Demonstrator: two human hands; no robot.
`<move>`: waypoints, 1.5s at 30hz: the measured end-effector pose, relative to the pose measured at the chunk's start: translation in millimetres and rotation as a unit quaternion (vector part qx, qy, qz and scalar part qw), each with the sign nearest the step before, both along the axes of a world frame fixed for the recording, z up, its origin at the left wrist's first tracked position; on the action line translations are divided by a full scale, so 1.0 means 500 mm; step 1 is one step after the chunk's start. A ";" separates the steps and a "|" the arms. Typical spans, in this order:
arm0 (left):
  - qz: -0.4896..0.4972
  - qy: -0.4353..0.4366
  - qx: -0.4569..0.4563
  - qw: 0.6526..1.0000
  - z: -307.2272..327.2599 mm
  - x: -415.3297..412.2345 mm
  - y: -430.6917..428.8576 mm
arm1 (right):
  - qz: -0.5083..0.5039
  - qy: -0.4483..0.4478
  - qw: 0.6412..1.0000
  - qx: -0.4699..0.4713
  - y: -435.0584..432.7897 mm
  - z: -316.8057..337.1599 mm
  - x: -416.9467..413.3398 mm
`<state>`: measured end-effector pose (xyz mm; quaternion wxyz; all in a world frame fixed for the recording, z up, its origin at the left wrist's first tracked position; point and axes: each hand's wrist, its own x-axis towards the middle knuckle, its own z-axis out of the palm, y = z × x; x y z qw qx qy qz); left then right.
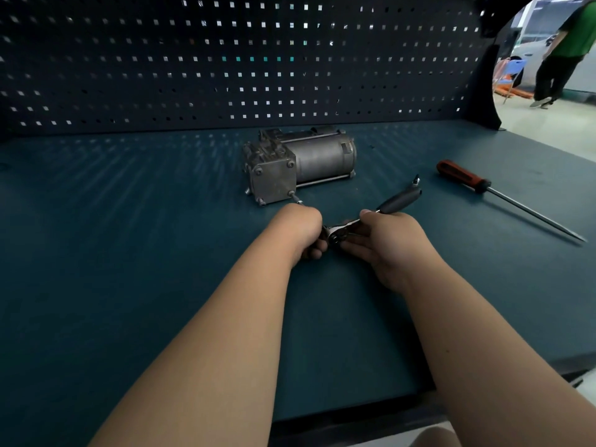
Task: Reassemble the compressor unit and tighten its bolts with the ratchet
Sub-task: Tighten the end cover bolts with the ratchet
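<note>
Two bare forearms reach forward over the dark teal tabletop [129, 253] and meet near its middle. The left hand [303, 230] is a fist, its fingers [314, 253] curled round a thin metal extension bar [296, 200], whose far end shows beyond the knuckles. The right hand [387, 246] pinches the chrome ratchet with a black handle [342, 232] just behind its head, thumb on top and fingers beneath. The handle angles away to the right above the tabletop.

Just beyond the left hand, the grey metal compressor unit [300, 162] lies on its side on the tabletop. Its square bolted end plate faces the person, and the extension bar runs up to the plate's lower right corner bolt [291, 192].

To the right, well apart, lies a long screwdriver with a red-and-black handle [464, 177]. A dark perforated pegboard [225, 59] closes the back. Past its right edge a person in a green shirt [574, 37] stands near a blue chair [514, 67].
</note>
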<state>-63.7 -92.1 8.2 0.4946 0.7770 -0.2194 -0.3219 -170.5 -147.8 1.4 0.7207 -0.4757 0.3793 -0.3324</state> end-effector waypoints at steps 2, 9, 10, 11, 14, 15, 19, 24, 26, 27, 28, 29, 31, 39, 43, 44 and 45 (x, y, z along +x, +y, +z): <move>-0.002 0.005 -0.002 1.000 0.001 0.000 0.000 | 0.003 0.005 1.000 -0.004 0.001 0.000 0.001; 0.003 0.016 -0.009 1.000 -0.002 -0.003 0.001 | -0.035 0.165 0.960 -0.225 0.018 -0.010 0.007; 0.003 0.016 -0.009 1.000 -0.001 -0.003 0.001 | -0.042 0.184 0.941 -0.281 0.026 -0.006 0.006; 0.003 0.012 -0.004 1.000 0.000 -0.003 0.002 | -0.045 0.193 0.923 -0.330 0.035 -0.003 0.005; 0.002 -0.026 0.017 1.000 0.003 -0.002 0.004 | -0.018 0.198 0.870 -0.451 0.063 0.001 0.005; 0.003 -0.035 0.016 0.999 0.004 -0.001 0.005 | -0.012 0.207 0.845 -0.493 0.069 0.001 0.006; -0.001 -0.067 0.041 0.997 0.010 0.002 0.005 | -0.011 0.219 0.791 -0.571 0.079 0.003 0.007; -0.004 -0.066 0.055 0.996 0.008 0.003 -0.001 | -0.018 0.223 0.804 -0.550 0.071 -0.004 0.008; 0.008 -0.061 0.047 0.997 0.002 0.004 -0.001 | -0.024 0.203 0.849 -0.488 0.064 -0.006 0.009; 0.012 -0.054 0.039 0.998 -0.001 0.005 -0.001 | -0.031 0.195 0.872 -0.447 0.057 -0.008 0.009; 0.013 -0.045 0.031 0.998 -0.004 0.006 -0.001 | -0.041 0.188 0.895 -0.403 0.048 -0.010 0.010; 0.011 -0.036 0.026 0.999 -0.006 0.006 -0.002 | -0.049 0.179 0.917 -0.352 0.038 -0.011 0.011; 0.011 -0.024 0.018 0.999 -0.008 0.007 -0.003 | -0.047 0.131 0.966 -0.218 0.021 -0.012 0.012; 0.032 -0.011 0.009 0.999 -0.007 0.006 -0.005 | -0.018 0.033 0.996 -0.082 0.001 -0.017 0.011; 0.036 -0.010 0.015 0.999 -0.004 0.005 -0.004 | -0.017 0.054 0.993 -0.106 0.003 -0.018 0.014; 0.036 -0.011 0.018 0.999 -0.004 0.005 -0.005 | -0.018 0.064 0.991 -0.116 0.004 -0.019 0.014; 0.035 -0.012 0.021 0.999 -0.004 0.005 -0.006 | -0.021 0.075 0.989 -0.127 0.005 -0.020 0.013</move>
